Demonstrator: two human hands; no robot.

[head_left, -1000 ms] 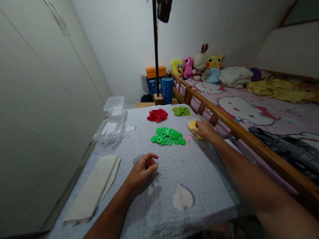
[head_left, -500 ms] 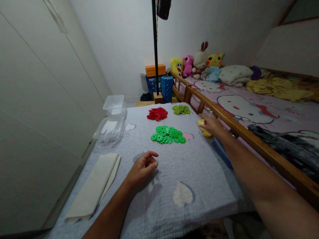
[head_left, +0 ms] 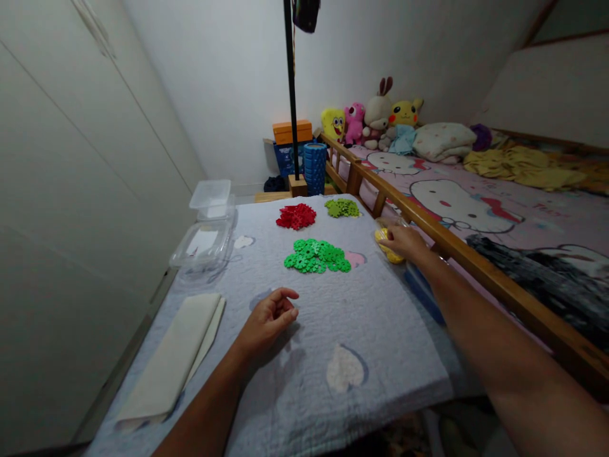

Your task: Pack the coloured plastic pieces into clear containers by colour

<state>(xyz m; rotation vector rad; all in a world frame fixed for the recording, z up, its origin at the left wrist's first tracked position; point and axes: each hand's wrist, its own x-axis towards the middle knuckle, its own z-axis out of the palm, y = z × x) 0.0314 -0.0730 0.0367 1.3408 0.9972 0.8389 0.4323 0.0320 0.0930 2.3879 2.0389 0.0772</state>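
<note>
My right hand (head_left: 403, 241) reaches to the table's right edge, its fingers closed on a clear plastic bag of yellow pieces (head_left: 394, 256). Part of the bag is hidden behind the hand. Over the near middle of the cloth, my left hand (head_left: 272, 317) holds nothing; its fingers are loosely bent, with the thumb apart. Beyond it lies a spread heap of bright green toothed plastic discs (head_left: 316, 257). Farther back are a pile of red pieces (head_left: 297, 217) and a smaller pile of yellow-green discs (head_left: 341, 207).
Clear plastic containers (head_left: 204, 244) stand along the left edge. A folded cream cloth or sheet (head_left: 174, 358) lies nearer on that side. The bed's wooden rail (head_left: 419, 212) runs close along the right. A black pole (head_left: 292, 95) rises behind the table.
The whole view has shifted slightly left. Both hands stay nearly in place, the right still at the bag of yellow pieces, and the piles look the same.
</note>
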